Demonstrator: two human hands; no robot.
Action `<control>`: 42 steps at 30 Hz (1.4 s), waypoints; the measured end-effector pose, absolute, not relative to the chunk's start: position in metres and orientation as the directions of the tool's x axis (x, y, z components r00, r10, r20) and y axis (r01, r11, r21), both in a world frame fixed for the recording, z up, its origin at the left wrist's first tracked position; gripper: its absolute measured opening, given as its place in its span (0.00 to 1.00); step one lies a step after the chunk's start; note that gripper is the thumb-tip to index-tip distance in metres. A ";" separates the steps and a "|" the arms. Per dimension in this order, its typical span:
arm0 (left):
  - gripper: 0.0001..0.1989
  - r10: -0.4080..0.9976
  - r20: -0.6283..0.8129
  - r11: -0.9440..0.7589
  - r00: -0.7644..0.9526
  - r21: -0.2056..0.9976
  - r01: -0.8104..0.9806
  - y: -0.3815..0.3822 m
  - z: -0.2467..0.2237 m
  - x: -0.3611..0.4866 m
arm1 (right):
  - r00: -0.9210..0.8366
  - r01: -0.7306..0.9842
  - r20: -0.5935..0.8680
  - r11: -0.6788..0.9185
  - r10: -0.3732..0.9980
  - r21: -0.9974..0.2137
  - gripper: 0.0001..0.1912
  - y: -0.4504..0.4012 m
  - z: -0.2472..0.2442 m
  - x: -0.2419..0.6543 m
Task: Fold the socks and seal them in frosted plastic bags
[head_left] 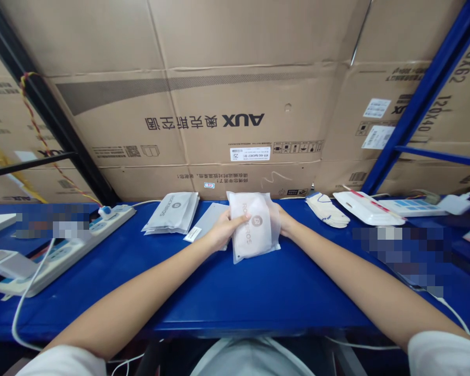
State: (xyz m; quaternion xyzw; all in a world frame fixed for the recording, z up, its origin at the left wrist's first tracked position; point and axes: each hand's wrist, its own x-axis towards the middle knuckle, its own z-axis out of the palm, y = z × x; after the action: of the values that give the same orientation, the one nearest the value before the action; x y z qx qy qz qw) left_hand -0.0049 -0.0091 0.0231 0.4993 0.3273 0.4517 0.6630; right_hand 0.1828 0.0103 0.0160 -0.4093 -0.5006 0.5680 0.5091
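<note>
The pouch (260, 241) is at twelve o'clock, raised toward the wearer above the far half of the surface (238, 303); whether its lower edge touches down cannot be told. Of the hands, the left (221, 230) grips its nine o'clock edge, thumb across the printed front; the right (285, 221) meets the three o'clock edge, fingers showing dimly through the film, so its closure cannot be confirmed. Judged by appearance, the pouch is light, with a limp, rather slippery skin and soft, padded contents; breakage seems unlikely, creasing likelier. Recommended hold: both side edges, thumbs on the filled part, since the loose film margin may slide or fold. Similar pouches (176, 210) lie at eleven o'clock, apart from the hands.
</note>
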 end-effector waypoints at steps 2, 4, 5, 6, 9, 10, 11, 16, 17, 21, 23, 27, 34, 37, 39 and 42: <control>0.27 0.919 0.015 0.096 0.394 0.961 -0.260 -0.010 0.021 -0.004 | -0.153 -0.150 0.062 0.039 0.986 -0.988 0.23 0.009 0.016 0.183; 0.26 0.923 -0.007 0.117 0.385 0.957 -0.264 -0.010 0.021 -0.003 | -0.194 -0.134 0.093 0.068 0.977 -0.989 0.25 0.006 0.019 0.181; 0.26 0.929 -0.018 0.127 0.369 0.953 -0.273 -0.010 0.021 -0.002 | -0.217 -0.131 0.108 0.080 0.970 -0.988 0.25 0.004 0.020 0.180; 0.25 0.936 -0.024 0.132 0.351 0.950 -0.285 -0.010 0.022 -0.002 | -0.239 -0.136 0.120 0.090 0.964 -0.987 0.25 0.002 0.022 0.179; 0.25 0.949 -0.004 0.105 0.314 0.947 -0.305 -0.009 0.024 -0.003 | -0.272 -0.171 0.119 0.074 0.955 -0.983 0.24 0.000 0.026 0.178; 0.26 0.949 0.004 0.095 0.315 0.949 -0.299 -0.009 0.024 -0.003 | -0.265 -0.181 0.104 0.056 0.959 -0.982 0.23 0.000 0.027 0.178; 0.26 0.946 0.009 0.088 0.323 0.954 -0.286 -0.009 0.023 -0.003 | -0.251 -0.185 0.083 0.037 0.964 -0.982 0.21 0.000 0.027 0.178; 0.27 0.916 0.029 0.032 0.401 0.989 -0.146 -0.014 0.021 -0.004 | -0.246 -0.191 -0.010 -0.058 0.969 -0.980 0.14 0.003 0.026 0.176; 0.26 0.908 0.035 0.019 0.419 0.992 -0.124 -0.016 0.021 -0.004 | -0.267 -0.197 -0.025 -0.080 0.963 -0.977 0.13 0.004 0.025 0.176; 0.25 0.885 0.066 -0.026 0.461 0.996 -0.091 -0.022 0.022 0.000 | -0.312 -0.204 -0.096 -0.166 0.945 -0.965 0.07 0.010 0.021 0.175; 0.26 0.885 0.093 -0.052 0.456 0.993 -0.102 -0.024 0.020 0.001 | -0.323 -0.206 -0.121 -0.194 0.939 -0.959 0.08 0.011 0.020 0.173; 0.27 0.896 0.088 -0.035 0.436 0.991 -0.128 -0.021 0.018 0.003 | -0.466 -0.195 -0.125 -0.239 0.876 -0.951 0.17 0.006 0.022 0.169; 0.22 0.941 -0.098 0.203 0.325 0.930 -0.307 -0.013 0.032 -0.003 | -0.435 -0.119 0.126 0.082 0.892 -0.989 0.23 -0.004 0.027 0.177; 0.21 0.935 -0.122 0.232 0.334 0.921 -0.313 -0.013 0.032 -0.003 | -0.450 -0.098 0.146 0.114 0.881 -0.989 0.21 -0.006 0.027 0.174; 0.20 0.922 -0.147 0.265 0.358 0.914 -0.308 -0.013 0.031 -0.003 | -0.450 -0.117 0.135 0.091 0.883 -0.989 0.20 -0.007 0.027 0.171; 0.20 0.914 -0.176 0.301 0.366 0.898 -0.320 -0.011 0.032 -0.004 | -0.422 -0.177 0.112 0.040 0.899 -0.983 0.19 -0.005 0.026 0.169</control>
State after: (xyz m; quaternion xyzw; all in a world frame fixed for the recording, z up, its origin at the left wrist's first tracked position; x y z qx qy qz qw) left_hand -0.0038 -0.0110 0.0319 0.4069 0.3651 0.4287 0.7193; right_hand 0.1695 -0.0046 0.0265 -0.3143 -0.5742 0.6176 0.4359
